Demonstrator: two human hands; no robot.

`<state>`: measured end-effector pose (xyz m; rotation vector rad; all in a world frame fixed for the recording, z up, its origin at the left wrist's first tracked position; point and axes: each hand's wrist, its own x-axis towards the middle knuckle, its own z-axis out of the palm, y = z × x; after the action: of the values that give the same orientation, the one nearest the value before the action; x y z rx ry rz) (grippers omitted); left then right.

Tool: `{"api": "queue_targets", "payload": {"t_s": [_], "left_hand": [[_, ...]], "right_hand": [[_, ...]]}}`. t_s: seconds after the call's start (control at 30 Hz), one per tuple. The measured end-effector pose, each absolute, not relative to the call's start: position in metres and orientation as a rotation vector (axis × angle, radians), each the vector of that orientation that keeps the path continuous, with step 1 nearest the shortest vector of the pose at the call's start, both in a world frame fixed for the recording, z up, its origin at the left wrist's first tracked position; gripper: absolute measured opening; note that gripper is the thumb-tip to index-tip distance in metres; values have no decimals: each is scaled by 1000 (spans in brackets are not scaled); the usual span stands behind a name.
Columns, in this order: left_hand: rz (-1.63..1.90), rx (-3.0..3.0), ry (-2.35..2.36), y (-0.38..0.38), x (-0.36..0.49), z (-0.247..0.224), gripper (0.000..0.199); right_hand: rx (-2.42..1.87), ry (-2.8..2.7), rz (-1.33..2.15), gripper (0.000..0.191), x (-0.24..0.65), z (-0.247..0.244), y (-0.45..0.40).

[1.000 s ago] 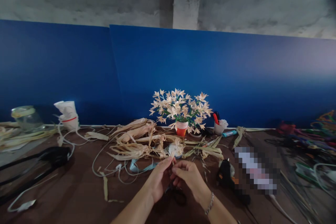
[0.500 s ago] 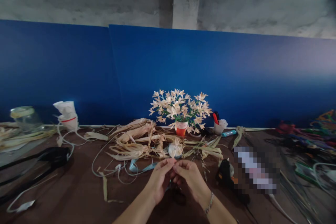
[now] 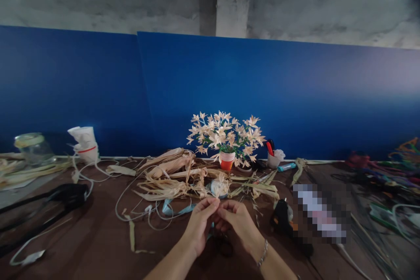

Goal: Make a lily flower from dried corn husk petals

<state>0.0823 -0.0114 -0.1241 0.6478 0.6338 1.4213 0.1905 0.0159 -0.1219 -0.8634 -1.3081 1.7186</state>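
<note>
My left hand (image 3: 202, 224) and my right hand (image 3: 236, 223) meet in front of me over the table, thumbs and forefingers pinched close together. What they pinch is too small to make out; a pale, husk-like tip seems to rise just above the fingertips. Directly beyond them lies a whitish round bundle (image 3: 219, 187) with pale husk pieces on it. Dry corn husks (image 3: 167, 186) are heaped behind and left of my hands. Farther back stands an orange-and-white striped cup (image 3: 226, 161) holding an arrangement of pale husk flowers (image 3: 223, 133) with green stems.
A black glue gun (image 3: 285, 218) lies right of my hands, beside a blurred-out strip. Light blue ribbon (image 3: 179, 208) and white cords are left. Farther out are a glass jar (image 3: 34, 148), a white cup (image 3: 87, 151), a small tool cup (image 3: 274, 158) and tangled wires (image 3: 377, 175). A blue partition (image 3: 262, 83) stands behind.
Almost nothing differs. My hands keep the same pinch, with only slight finger movement, and the view has shifted a little.
</note>
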Motion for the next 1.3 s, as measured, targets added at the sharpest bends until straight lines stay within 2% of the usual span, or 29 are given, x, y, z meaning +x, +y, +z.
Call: {"api": "queue_targets", "payload": {"t_s": [0.43, 0.93, 1.3], "left_hand": [[1445, 723, 671, -10, 81, -127, 17], [1470, 655, 727, -16, 88, -129, 22], [1510, 707, 830, -13, 82, -126, 23]], "right_hand": [[-772, -1245, 1798, 26, 189, -129, 14], [-768, -1167, 1788, 31, 185, -127, 10], [-877, -1349, 1657, 35, 187, -124, 13]]}}
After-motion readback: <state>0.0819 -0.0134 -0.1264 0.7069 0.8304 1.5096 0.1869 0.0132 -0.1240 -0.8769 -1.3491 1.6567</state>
